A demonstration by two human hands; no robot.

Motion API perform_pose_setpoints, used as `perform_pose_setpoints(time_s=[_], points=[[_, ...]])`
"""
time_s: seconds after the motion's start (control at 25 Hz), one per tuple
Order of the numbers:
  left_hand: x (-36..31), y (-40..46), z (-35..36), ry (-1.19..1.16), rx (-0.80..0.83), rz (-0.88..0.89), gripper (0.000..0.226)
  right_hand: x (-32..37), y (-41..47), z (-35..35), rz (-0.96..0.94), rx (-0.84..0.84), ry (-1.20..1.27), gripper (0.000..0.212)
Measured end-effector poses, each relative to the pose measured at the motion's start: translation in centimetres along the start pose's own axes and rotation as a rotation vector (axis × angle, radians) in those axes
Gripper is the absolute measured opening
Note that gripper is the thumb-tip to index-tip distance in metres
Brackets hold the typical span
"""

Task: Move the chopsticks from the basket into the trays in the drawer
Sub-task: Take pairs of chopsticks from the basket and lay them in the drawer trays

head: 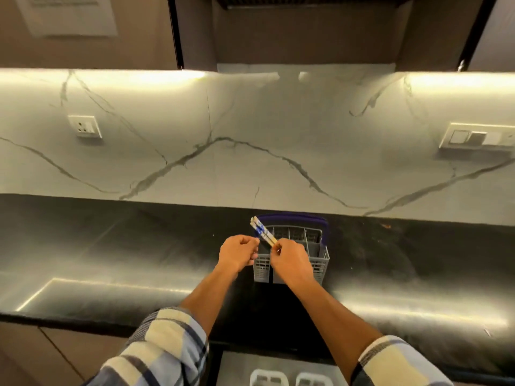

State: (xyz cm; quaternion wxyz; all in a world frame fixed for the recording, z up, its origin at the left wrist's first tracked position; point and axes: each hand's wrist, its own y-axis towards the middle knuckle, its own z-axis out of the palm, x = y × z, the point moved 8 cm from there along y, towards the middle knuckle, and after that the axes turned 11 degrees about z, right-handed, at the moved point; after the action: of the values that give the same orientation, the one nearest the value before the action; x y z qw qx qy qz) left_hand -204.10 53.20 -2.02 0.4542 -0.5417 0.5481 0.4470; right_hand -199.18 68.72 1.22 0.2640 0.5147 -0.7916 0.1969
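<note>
At centre frame, the right hand pinches the chopsticks above the basket, hiding their lower ends. The left hand is curled beside them; whether it touches is unclear. The trays are cut off at the bottom edge.

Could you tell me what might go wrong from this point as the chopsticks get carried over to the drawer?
1. The right hand pinches the chopsticks only near one end, so the free ends could splay or one stick could slip out.
2. The left hand hangs curled beside the basket and holds nothing visible; a bump could shift the basket on the glossy counter.
3. The trays lie low, partly out of view, so a drop could miss them.
</note>
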Motion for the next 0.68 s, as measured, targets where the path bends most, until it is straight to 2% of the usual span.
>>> perform_pose_setpoints(time_s=[0.12, 0.28, 0.36, 0.44, 0.68], points=[[0.4, 1.4, 0.5, -0.020, -0.088, -0.039, 0.014, 1.5, 2.5, 0.2, -0.026, 0.014, -0.025, 0.015], [2.7, 2.8, 1.9, -0.106, -0.113, -0.138, 0.025, 2.8, 5.4, 1.7, -0.028, 0.026, -0.054, 0.016], [3.3, 3.6, 2.5, -0.169, -0.129, -0.168, 0.023, 2.9, 6.5, 2.6, -0.035, 0.029, -0.064, 0.018], [3.6, 4.1, 3.5, -0.283, -0.102, -0.208, 0.008, 2.7, 7.1, 3.2, -0.053, 0.019, -0.070, 0.016], [3.2, 4.6, 3.9, -0.400, -0.057, -0.184, 0.017, 2.8, 7.2, 2.9, -0.213, -0.058, -0.036, 0.022]])
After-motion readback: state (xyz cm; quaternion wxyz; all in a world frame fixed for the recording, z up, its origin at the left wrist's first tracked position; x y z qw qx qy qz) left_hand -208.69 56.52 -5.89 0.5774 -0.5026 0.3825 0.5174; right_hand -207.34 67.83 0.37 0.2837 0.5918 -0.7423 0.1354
